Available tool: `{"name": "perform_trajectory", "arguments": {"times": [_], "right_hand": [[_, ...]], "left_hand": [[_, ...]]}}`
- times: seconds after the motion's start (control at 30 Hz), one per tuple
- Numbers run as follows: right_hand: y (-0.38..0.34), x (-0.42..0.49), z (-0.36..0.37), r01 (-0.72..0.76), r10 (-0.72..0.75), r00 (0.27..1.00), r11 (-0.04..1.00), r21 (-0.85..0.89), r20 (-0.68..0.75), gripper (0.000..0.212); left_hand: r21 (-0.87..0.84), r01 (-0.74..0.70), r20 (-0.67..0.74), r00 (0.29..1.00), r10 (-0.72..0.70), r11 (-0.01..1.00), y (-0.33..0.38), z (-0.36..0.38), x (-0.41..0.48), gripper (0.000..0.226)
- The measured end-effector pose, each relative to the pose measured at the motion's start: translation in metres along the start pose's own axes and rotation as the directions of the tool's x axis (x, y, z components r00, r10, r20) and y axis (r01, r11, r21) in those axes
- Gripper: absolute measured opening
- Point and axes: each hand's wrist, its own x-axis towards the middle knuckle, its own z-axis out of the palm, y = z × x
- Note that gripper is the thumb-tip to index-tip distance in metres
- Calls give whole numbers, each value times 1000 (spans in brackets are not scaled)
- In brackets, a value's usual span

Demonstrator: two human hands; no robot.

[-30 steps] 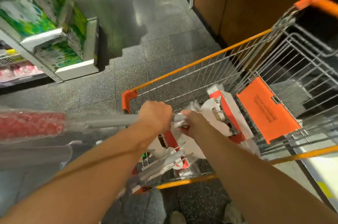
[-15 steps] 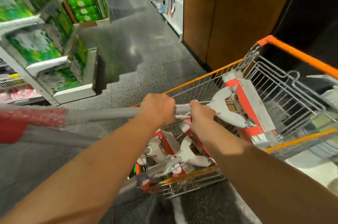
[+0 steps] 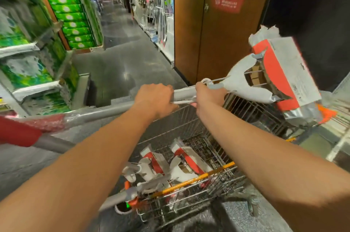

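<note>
Both hands grip one mop by its grey shaft: the left hand (image 3: 155,99) is curled round the pole, and the right hand (image 3: 207,95) closes on it just beside, nearer the head. The mop (image 3: 246,82) is held roughly level above the shopping cart (image 3: 198,180), its packaged head (image 3: 284,72), wrapped in red and white card, raised past the cart's far side. Its red grip (image 3: 22,131), blurred, juts to the left. Several more mops (image 3: 181,163), perhaps three, lie in the cart's basket. Green packs (image 3: 70,16) fill the shelves on the left.

Green packs (image 3: 65,16) stand stacked left of a brown door (image 3: 191,38).
</note>
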Motion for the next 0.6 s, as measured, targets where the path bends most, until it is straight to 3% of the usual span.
{"name": "perform_trajectory", "arguments": {"times": [0.37,0.6], "right_hand": [[-94,11,-43,254,-279,928,958,-129,-245,68],[-146,2,-99,387,-443,777,896,-217,-448,56]], "left_hand": [[-196,-153,-275,957,96,969,43,-48,48,41],[-325,-289,-372,915,159,901,103,-81,70,50]]}}
